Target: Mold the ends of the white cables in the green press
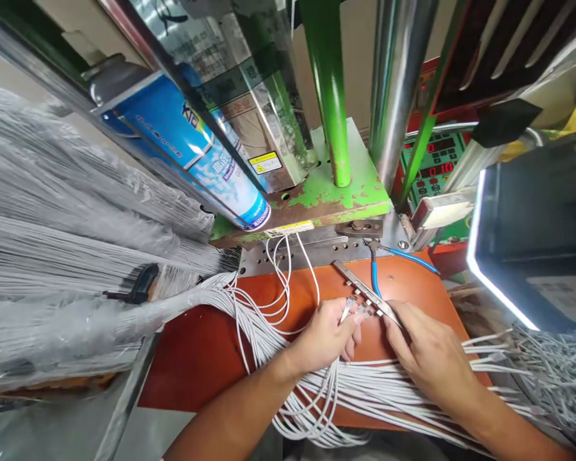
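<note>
At the far left, long bundles of white cable [77, 256] lie wrapped in clear plastic film, with a black clip [139, 285] resting on them. Beyond, a blue aerosol can [187, 147] leans behind a glass guard panel [264, 83], its label too angled to read. Loose white cables [269, 333] fan out from the bundles across an orange work board [192, 346] and pass under both forearms. The left hand [324, 339] has its fingers closed together around cable ends with small metal terminals [352, 309], which the fingers partly hide. Just beside them, a slotted steel bar [365, 291] lies angled across the board, its near end under the right hand [429, 358]; whether that hand is gripping the bar or only touching it, I cannot tell. Behind stand a green press column [329, 89] and a steel column [398, 83], with a blue hose [375, 275] curving below. Further right are a red-digit control panel [434, 163], partly blocked, and a heap of cut cables [557, 378]. A dark case [532, 237] is cut off by the frame edge.
</note>
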`<state>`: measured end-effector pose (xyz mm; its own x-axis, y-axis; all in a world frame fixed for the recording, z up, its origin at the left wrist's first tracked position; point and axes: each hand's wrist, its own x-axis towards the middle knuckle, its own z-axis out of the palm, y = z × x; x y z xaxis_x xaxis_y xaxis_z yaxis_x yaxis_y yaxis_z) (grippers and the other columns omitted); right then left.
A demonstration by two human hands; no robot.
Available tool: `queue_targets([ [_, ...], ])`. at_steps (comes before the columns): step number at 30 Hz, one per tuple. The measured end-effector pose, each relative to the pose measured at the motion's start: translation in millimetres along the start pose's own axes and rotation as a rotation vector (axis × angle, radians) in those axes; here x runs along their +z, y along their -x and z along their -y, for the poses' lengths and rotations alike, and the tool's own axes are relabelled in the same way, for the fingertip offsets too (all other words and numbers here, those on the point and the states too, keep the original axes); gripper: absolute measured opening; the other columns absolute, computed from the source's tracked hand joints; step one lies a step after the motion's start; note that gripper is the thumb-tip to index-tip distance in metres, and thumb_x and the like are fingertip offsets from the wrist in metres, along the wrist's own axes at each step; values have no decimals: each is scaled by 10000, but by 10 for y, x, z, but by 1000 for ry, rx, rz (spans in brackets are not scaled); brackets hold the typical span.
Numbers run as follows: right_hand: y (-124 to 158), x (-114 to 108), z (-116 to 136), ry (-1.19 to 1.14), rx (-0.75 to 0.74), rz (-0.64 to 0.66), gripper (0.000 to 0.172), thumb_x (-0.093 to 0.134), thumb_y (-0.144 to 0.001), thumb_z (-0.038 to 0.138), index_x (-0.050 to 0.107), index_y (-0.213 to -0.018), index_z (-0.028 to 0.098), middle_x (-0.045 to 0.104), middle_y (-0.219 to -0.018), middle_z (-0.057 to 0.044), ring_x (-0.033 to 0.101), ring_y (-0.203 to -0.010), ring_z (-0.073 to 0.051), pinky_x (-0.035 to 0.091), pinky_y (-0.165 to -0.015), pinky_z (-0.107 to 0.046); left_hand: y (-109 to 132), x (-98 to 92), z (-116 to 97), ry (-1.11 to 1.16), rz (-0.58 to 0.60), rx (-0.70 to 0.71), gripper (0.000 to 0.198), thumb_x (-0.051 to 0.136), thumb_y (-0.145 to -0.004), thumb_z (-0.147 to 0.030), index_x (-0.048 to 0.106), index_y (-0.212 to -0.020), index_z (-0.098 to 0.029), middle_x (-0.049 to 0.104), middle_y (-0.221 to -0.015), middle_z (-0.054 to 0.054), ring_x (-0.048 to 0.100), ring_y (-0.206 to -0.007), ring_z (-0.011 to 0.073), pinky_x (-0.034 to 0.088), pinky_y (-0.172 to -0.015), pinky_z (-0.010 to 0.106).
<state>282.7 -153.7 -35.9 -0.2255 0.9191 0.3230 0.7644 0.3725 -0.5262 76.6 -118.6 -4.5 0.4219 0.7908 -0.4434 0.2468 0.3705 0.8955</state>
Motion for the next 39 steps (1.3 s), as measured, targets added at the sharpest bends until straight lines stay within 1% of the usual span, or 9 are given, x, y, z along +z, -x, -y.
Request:
queue_targets([
  [5, -1, 49, -17, 70, -22, -12, 246, 419, -1083, 321, 610, -981, 204, 614, -792, -10, 563, -651, -170, 338, -614, -337, -26, 72, -34, -12, -7, -18, 480, 596, -950, -599, 563, -775, -153, 596, -604, 7, 546, -439, 91, 446, -438, 196],
  [8, 10, 62, -19, 84, -49, -22, 244, 419, -1077, 293, 587, -928, 201, 591, -768, -12, 546, -652, -165, 324, -611, -333, -56, 120, -2, 15, -5, -28, 467, 616, -941, -575, 577, -751, -150, 591, -584, 4, 505, -419, 75, 386, -408, 178],
  [11, 8, 60, -28, 56, -68, 1, 238, 415, -1072, 280, 582, -923, 199, 596, -771, -18, 542, -659, -166, 318, -612, -331, -70, 172, 25, 40, -47, -22, 473, 649, -914, -572, 581, -724, -144, 583, -559, -3, 458, -388, 56, 323, -379, 164],
  [13, 7, 52, -38, 30, -60, 20, 246, 412, -1076, 293, 592, -935, 202, 611, -779, -21, 555, -670, -171, 326, -623, -334, -58, 179, 22, 54, -68, -8, 498, 657, -900, -596, 596, -731, -131, 606, -577, 12, 496, -401, 61, 356, -396, 163],
  [17, 10, 33, -59, -38, 16, -4, 243, 411, -1082, 301, 631, -1065, 199, 683, -886, -48, 630, -767, -189, 375, -664, -329, -17, 106, -12, 115, -11, -55, 528, 711, -839, -632, 619, -822, -113, 689, -695, 67, 634, -489, 119, 463, -458, 194],
  [21, 12, 26, -69, -34, -14, 1, 269, 405, -1087, 320, 641, -1080, 192, 685, -889, -52, 637, -774, -198, 389, -679, -331, -32, 44, -14, 133, -17, -85, 552, 730, -797, -656, 596, -862, -124, 687, -672, 63, 638, -470, 135, 455, -420, 192],
  [27, 19, 35, -63, -2, -28, 28, 279, 395, -1087, 320, 629, -1002, 197, 647, -825, -41, 603, -727, -194, 364, -652, -334, -68, 32, 11, 108, 25, -49, 506, 683, -862, -626, 590, -903, -130, 671, -666, 41, 615, -449, 118, 427, -364, 167],
  [32, 23, 43, -73, -25, 5, -4, 271, 395, -1090, 314, 636, -1082, 191, 666, -881, -53, 621, -773, -200, 386, -687, -338, -44, 15, 8, 98, 31, -48, 488, 674, -884, -609, 583, -911, -131, 669, -689, 39, 618, -453, 116, 399, -337, 154],
  [39, 7, 43, -102, -50, -93, 22, 236, 398, -1079, 267, 614, -1050, 179, 618, -844, -38, 571, -754, -193, 379, -686, -336, -66, 34, -19, 61, 35, -72, 439, 639, -900, -575, 582, -870, -141, 652, -613, 23, 575, -390, 100, 333, -309, 138],
])
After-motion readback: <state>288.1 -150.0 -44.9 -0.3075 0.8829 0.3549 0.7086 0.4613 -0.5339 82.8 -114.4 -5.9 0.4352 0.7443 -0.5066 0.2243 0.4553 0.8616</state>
